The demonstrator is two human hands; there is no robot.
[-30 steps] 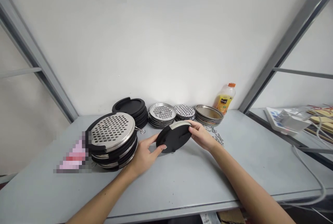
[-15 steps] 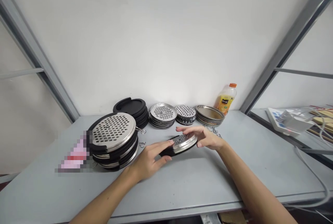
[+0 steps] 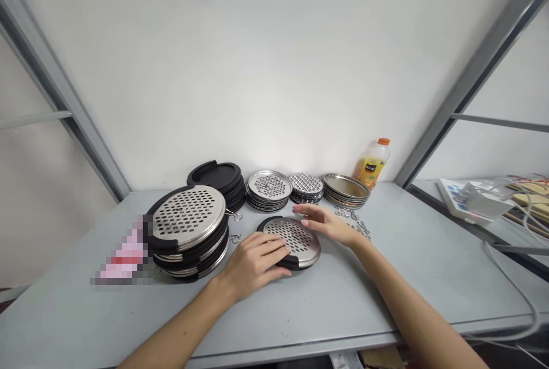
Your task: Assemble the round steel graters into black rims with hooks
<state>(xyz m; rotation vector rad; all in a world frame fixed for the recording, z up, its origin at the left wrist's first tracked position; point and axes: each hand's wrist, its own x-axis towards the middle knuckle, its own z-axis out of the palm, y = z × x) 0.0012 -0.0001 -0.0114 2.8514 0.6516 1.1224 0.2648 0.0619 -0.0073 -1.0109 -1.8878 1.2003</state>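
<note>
A round mosquito coil holder [image 3: 295, 238], with a perforated silver lid and a black rim band around its left side, lies flat on the table. My left hand [image 3: 259, 260] grips it from the left, fingers over the lid and band, thumb along the front edge. At its far right edge my right hand [image 3: 328, 225] hovers with fingers apart, holding nothing. To the left stands a stack of larger coil holders [image 3: 189, 217] of the same look, small wire hooks [image 3: 235, 214] sticking out of its right side.
Along the wall stand black rims [image 3: 217, 177], perforated lids [image 3: 269, 186], spiked discs [image 3: 306, 184] and shallow metal dishes [image 3: 346, 186], all stacked. Loose hooks [image 3: 358, 225] lie behind my right wrist. An orange-capped juice bottle [image 3: 372, 166] is at the back; a power strip [image 3: 465, 203] sits far right.
The coil holder has come down from a tilted position between both hands to lie flat. My right hand has let go of its edge and moved slightly away.
</note>
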